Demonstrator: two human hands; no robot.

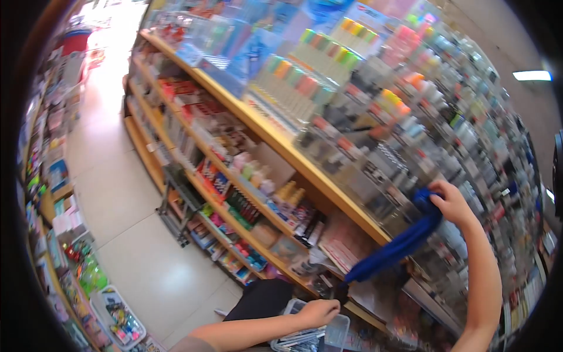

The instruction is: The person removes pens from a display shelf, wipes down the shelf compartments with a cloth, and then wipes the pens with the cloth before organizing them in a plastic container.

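My right hand [450, 202] is closed on one end of a blue cloth [396, 249], which hangs in a long slanting strip across the front of the pen racks. The fingers pinch the bunched cloth against the clear marker holders [375, 176]. Low in the view, my left hand [319, 312] is curled at the far rim of a clear plastic container [337, 333]. Slim pens or similar sticks [302, 340] lie inside it. The left fingertips are partly hidden, and the picture is somewhat blurred.
Slanted racks of markers with bright caps [334, 47] fill the upper right. Wooden shelves [223, 167] below hold boxes and bottles. A folded dark metal frame [179, 202] leans on them. Left of the tiled aisle floor [138, 252] stand more goods and a white basket [138, 337].
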